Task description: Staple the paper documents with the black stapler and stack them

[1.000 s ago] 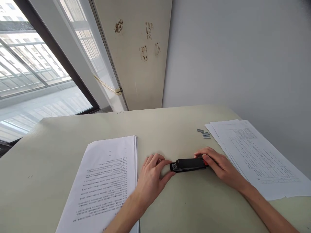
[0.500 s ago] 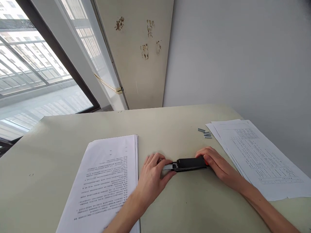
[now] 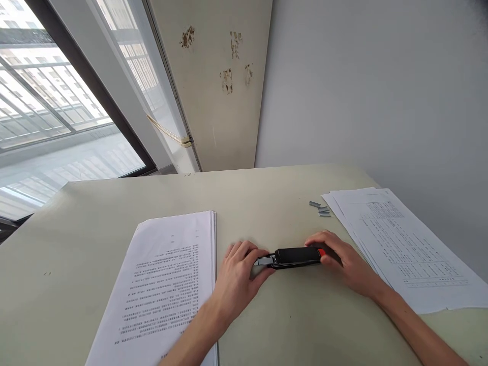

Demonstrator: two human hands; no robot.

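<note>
A black stapler (image 3: 297, 255) with a red part at its right end lies across the middle of the table between my hands. Its metal front end points left. My left hand (image 3: 239, 272) grips that front end between thumb and fingers. At the other end, my right hand (image 3: 345, 262) is curled about the stapler, fingers along the far side and thumb at the near side by the red part. The thumb is slightly blurred, and the fingertips behind the stapler are partly hidden.
A stack of printed paper (image 3: 163, 274) lies left of my left hand. More printed sheets (image 3: 400, 244) are fanned out at the right. Several small strips of staples (image 3: 323, 210) rest beside those sheets. The table's (image 3: 229, 190) back edge runs near a wall and a window.
My right thumb has shifted off the red part, which now shows more. The stapler and my left hand stay in nearly the same place.
</note>
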